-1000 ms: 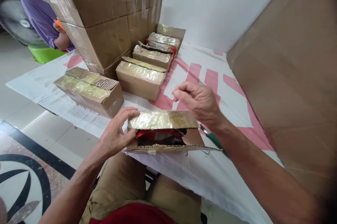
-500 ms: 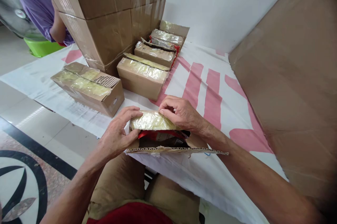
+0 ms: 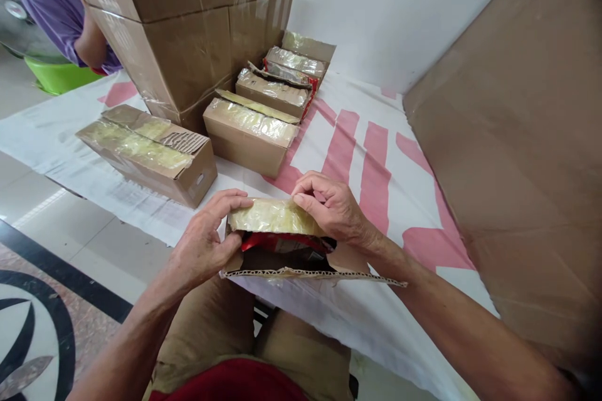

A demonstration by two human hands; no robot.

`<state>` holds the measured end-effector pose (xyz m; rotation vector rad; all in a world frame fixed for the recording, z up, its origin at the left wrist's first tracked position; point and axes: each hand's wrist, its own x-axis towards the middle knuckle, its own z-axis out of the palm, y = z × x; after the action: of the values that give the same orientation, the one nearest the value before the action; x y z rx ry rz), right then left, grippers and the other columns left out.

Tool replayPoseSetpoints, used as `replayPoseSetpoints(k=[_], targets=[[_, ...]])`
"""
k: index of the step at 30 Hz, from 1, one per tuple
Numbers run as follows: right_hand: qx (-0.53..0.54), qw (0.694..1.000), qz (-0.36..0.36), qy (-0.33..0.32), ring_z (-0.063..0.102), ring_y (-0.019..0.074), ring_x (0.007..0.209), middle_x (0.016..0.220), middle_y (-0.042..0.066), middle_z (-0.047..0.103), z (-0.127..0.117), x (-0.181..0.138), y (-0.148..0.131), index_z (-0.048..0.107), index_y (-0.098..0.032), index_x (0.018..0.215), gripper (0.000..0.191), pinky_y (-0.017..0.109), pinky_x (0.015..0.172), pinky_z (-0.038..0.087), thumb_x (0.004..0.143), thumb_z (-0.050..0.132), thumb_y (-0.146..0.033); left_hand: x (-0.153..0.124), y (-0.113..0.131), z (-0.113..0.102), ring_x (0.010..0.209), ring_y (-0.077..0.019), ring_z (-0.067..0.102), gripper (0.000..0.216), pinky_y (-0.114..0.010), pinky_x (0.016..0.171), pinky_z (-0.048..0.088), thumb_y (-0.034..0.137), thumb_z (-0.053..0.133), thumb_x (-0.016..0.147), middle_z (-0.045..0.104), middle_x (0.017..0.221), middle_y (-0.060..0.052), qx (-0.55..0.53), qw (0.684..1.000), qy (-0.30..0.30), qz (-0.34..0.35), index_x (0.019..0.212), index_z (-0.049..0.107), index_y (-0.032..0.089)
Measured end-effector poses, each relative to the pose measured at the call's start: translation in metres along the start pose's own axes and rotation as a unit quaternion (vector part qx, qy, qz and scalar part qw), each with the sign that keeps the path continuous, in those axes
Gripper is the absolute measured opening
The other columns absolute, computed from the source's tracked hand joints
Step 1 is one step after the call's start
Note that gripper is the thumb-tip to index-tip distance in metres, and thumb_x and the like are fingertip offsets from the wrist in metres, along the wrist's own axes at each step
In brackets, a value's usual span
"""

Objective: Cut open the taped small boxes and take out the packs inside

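A small cardboard box (image 3: pixel 301 263) lies in front of me on a white and pink sheet (image 3: pixel 367 156), its near flap folded down towards me. Red packets (image 3: pixel 277 242) show inside it. Its far flap (image 3: pixel 270 218) is covered in yellowish tape. My left hand (image 3: pixel 207 241) grips the box's left end, fingers curled over the taped flap. My right hand (image 3: pixel 332 208) presses down on the right part of that flap, fingers closed on its edge.
A taped box (image 3: pixel 150 153) lies to the left and a row of similar boxes (image 3: pixel 256 128) runs back beside a tall stack of large cartons (image 3: pixel 188 24). A big flat cardboard sheet (image 3: pixel 512 137) leans at right. A person in a purple top (image 3: pixel 56 5) is at far left.
My right hand came down from above the box onto the taped flap and now holds it. The left hand stayed on the box's left end.
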<state>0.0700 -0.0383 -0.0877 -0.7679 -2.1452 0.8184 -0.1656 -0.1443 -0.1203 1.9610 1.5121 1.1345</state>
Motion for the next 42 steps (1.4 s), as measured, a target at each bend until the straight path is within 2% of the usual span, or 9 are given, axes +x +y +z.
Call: replayPoseSetpoints(k=[13,20,25,28,30,33,35,38,42], targets=[[0.077,0.994,0.030,0.066,0.058,0.0151,0.073,0.078,0.000,0.064,-0.006,-0.004,0.002,0.065,-0.021,0.076,0.013,0.032,0.072,0.047,0.089,0.063,-0.022,0.001,0.000,0.001,0.125,-0.0220,0.065,0.036,-0.038,0.106,0.054,0.013,0.052,0.089,0.066,0.129,-0.011,-0.009,1.000,0.004,0.005,0.122,0.063,0.019],[0.092,0.994,0.036,-0.048,0.059,0.0147,0.075,0.082,0.001,0.067,-0.011,0.006,0.001,0.066,-0.020,0.080,0.015,0.032,0.075,0.048,0.092,0.060,-0.025,0.008,0.005,-0.016,0.126,-0.0285,0.065,0.035,-0.047,0.107,0.054,0.028,0.065,0.089,0.068,0.135,-0.012,0.072,0.995,-0.066,0.018,0.123,0.065,0.021],[0.033,0.998,-0.002,-0.052,0.062,0.0164,0.086,0.090,0.003,0.065,-0.016,0.011,-0.003,0.073,-0.021,0.082,0.012,0.035,0.085,0.052,0.091,0.064,-0.020,0.021,0.012,-0.012,0.140,-0.0316,0.055,0.056,-0.052,0.114,0.049,0.009,0.055,0.080,0.053,0.158,-0.014,0.147,0.983,-0.075,0.077,0.135,0.061,0.020],[0.013,0.998,-0.013,-0.055,0.065,0.0172,0.089,0.096,0.004,0.068,-0.022,0.009,-0.006,0.075,-0.021,0.083,0.013,0.036,0.087,0.054,0.092,0.066,-0.021,0.026,0.010,-0.004,0.128,-0.0285,0.065,0.056,-0.046,0.109,0.054,0.006,0.049,0.083,0.066,0.144,-0.013,0.161,0.972,-0.116,0.126,0.135,0.064,0.020],[0.008,0.998,0.003,-0.061,0.068,0.0180,0.088,0.096,0.005,0.073,-0.027,0.007,-0.009,0.077,-0.021,0.095,0.011,0.036,0.086,0.056,0.092,0.067,-0.024,0.028,0.008,-0.001,0.119,-0.0263,0.070,0.049,-0.042,0.104,0.057,0.007,0.046,0.088,0.073,0.133,-0.012,0.166,0.968,-0.111,0.150,0.131,0.068,0.019],[-0.006,0.998,0.049,-0.048,0.071,0.0197,0.088,0.097,0.004,0.077,-0.034,0.007,-0.012,0.066,-0.021,0.135,0.044,0.036,0.082,0.057,0.091,0.069,-0.027,0.029,0.007,-0.001,0.115,-0.0258,0.072,0.046,-0.040,0.099,0.059,0.006,0.042,0.093,0.075,0.131,-0.013,0.183,0.963,-0.085,0.181,0.129,0.068,0.016],[-0.023,0.996,0.044,-0.069,0.072,0.0209,0.096,0.109,0.004,0.078,-0.037,0.011,-0.013,0.056,-0.023,0.147,0.058,0.037,0.086,0.057,0.090,0.066,-0.022,0.029,0.007,-0.002,0.114,-0.0257,0.073,0.044,-0.041,0.098,0.059,0.007,0.041,0.094,0.075,0.130,-0.013,0.191,0.958,-0.084,0.197,0.128,0.069,0.015],[-0.073,0.981,-0.026,-0.176,0.068,0.0229,0.109,0.123,0.006,0.075,-0.037,0.019,-0.014,0.066,-0.025,0.135,0.050,0.041,0.097,0.053,0.087,0.061,-0.013,0.028,0.009,-0.004,0.116,-0.0252,0.072,0.043,-0.044,0.103,0.055,0.008,0.042,0.094,0.074,0.132,-0.012,0.196,0.956,-0.100,0.195,0.128,0.067,0.017],[-0.145,0.954,-0.096,-0.243,0.065,0.0219,0.094,0.099,0.005,0.076,-0.030,0.025,-0.011,0.077,-0.023,0.104,0.029,0.043,0.094,0.048,0.088,0.058,-0.008,0.026,0.018,-0.005,0.125,-0.0307,0.068,0.041,-0.057,0.113,0.046,0.014,0.049,0.093,0.072,0.135,-0.014,0.240,0.949,-0.109,0.174,0.131,0.064,0.018]])
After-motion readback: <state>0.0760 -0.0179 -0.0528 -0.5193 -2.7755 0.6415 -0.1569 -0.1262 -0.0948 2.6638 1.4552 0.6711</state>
